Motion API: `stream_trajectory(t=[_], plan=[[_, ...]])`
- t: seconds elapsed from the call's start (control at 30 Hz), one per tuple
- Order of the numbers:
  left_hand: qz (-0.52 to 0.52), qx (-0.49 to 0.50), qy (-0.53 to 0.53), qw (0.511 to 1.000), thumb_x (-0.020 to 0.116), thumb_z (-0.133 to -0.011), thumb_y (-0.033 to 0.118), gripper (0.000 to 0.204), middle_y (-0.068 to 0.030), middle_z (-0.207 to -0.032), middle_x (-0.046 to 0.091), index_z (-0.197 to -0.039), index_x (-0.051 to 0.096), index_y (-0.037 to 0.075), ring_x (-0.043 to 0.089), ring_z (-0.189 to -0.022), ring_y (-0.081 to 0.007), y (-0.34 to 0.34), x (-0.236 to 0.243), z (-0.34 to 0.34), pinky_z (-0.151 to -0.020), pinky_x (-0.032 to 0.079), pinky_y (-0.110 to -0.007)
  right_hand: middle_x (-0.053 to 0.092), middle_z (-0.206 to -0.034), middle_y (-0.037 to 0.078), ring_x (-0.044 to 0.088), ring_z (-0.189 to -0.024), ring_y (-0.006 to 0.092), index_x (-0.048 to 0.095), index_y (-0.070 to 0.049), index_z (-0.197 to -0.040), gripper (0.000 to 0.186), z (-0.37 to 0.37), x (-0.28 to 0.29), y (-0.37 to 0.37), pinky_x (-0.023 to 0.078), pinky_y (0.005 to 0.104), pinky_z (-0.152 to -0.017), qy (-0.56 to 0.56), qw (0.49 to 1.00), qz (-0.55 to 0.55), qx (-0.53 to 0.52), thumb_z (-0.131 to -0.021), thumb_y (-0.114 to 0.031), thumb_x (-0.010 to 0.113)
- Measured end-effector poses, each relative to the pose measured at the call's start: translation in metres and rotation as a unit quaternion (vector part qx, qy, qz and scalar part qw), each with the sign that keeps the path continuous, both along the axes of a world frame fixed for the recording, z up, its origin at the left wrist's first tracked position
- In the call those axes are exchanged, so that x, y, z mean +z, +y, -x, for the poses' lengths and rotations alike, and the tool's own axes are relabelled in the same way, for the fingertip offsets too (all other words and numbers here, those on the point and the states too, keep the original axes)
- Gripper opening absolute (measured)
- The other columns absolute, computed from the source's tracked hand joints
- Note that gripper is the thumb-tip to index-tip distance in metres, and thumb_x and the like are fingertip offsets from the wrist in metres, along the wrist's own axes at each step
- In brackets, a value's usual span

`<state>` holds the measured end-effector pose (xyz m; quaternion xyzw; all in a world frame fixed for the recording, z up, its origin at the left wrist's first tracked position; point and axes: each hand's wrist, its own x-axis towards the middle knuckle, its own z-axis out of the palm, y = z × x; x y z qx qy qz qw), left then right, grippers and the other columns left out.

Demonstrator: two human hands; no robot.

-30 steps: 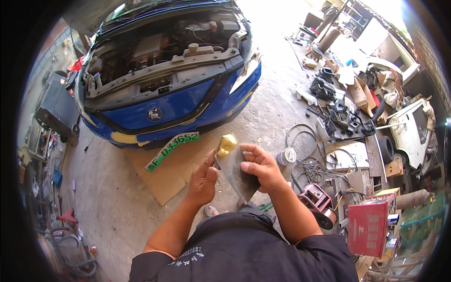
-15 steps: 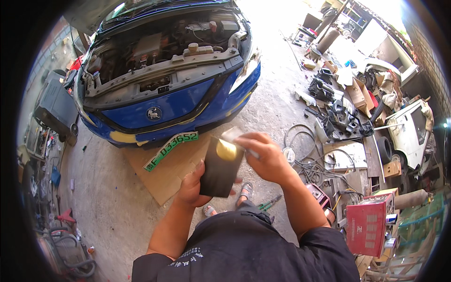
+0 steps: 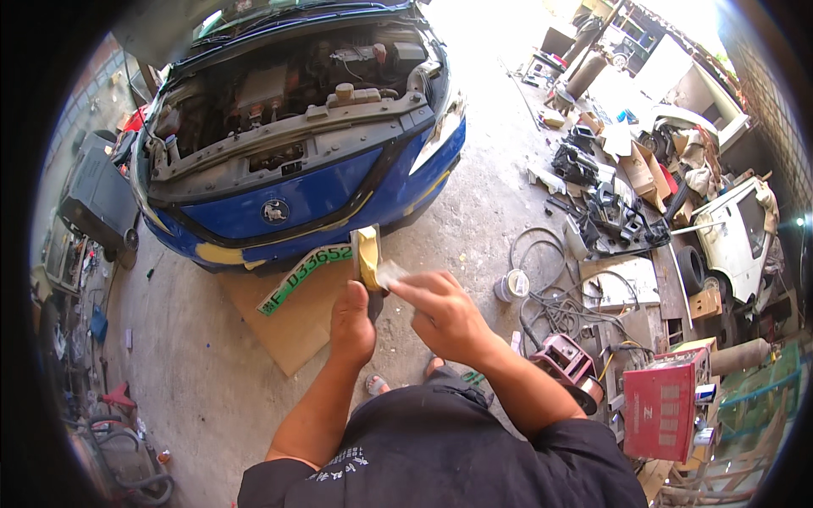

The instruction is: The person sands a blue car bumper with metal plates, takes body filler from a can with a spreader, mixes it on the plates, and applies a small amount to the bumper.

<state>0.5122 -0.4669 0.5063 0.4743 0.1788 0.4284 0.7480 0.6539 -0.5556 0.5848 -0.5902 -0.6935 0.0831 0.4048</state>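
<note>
My left hand (image 3: pixel 351 328) grips a dark flat board (image 3: pixel 377 302), its thumb along the near side. The board is tipped almost edge-on. A thick smear of yellow putty (image 3: pixel 367 256) covers its upper part. My right hand (image 3: pixel 447 317) pinches a pale, translucent spreader (image 3: pixel 389 274) against the right side of the board, close to the putty. Beyond both hands stands a blue car (image 3: pixel 279 207) with its hood raised. Yellow putty patches (image 3: pixel 230 254) show along its front bumper.
A flat cardboard sheet (image 3: pixel 292 347) lies under the bumper, beside a bent license plate (image 3: pixel 305 278). To the right are a white tub (image 3: pixel 512 286), coiled cables (image 3: pixel 563 309), a wire-spool machine (image 3: pixel 569 368) and a red machine box (image 3: pixel 665 406). A dark cabinet (image 3: pixel 102 199) stands left.
The board has swung from facing me to nearly edge-on and moved slightly up and left. My right hand has come lower and left, bringing the spreader to the board's right side.
</note>
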Motion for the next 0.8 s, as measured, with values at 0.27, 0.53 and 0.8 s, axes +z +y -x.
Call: stream_trajectory(t=[0.27, 0.53, 0.8], plan=[[0.268, -0.408, -0.192, 0.851, 0.040, -0.095, 0.052, 0.070, -0.0234, -0.138, 0.041, -0.145, 0.025, 0.005, 0.050, -0.114, -0.0519, 0.011, 0.019, 0.035, -0.073, 0.054, -0.060, 0.061, -0.112, 0.011, 0.057, -0.100, 0.0337, 0.066, -0.010, -0.112, 0.053, -0.037, 0.052, -0.004, 0.049, 0.0405, -0.086, -0.065, 0.985, -0.061, 0.147, -0.063, 0.008, 0.058], [0.176, -0.274, -0.172, 0.930, 0.037, -0.096, 0.054, 0.072, -0.0214, -0.143, 0.037, -0.144, 0.025, 0.002, 0.042, -0.126, -0.0469, 0.009, 0.045, 0.026, -0.092, 0.047, -0.057, 0.062, -0.110, 0.012, 0.059, -0.105, 0.0202, 0.057, -0.001, -0.120, 0.044, -0.061, -0.009, -0.026, 0.048, 0.0317, -0.087, 0.394, 0.918, -0.001, 0.050, -0.079, 0.012, 0.053], [-0.111, -0.027, -0.023, 0.993, 0.039, -0.100, 0.043, 0.064, -0.0156, -0.139, 0.045, -0.144, 0.029, -0.002, 0.048, -0.121, -0.0206, -0.006, 0.008, 0.004, -0.103, 0.035, -0.035, 0.063, -0.107, 0.012, 0.061, -0.095, 0.0173, 0.042, 0.001, -0.130, 0.050, -0.020, -0.033, -0.005, 0.049, 0.0295, -0.083, 0.604, 0.769, 0.196, 0.066, -0.085, -0.002, 0.062]])
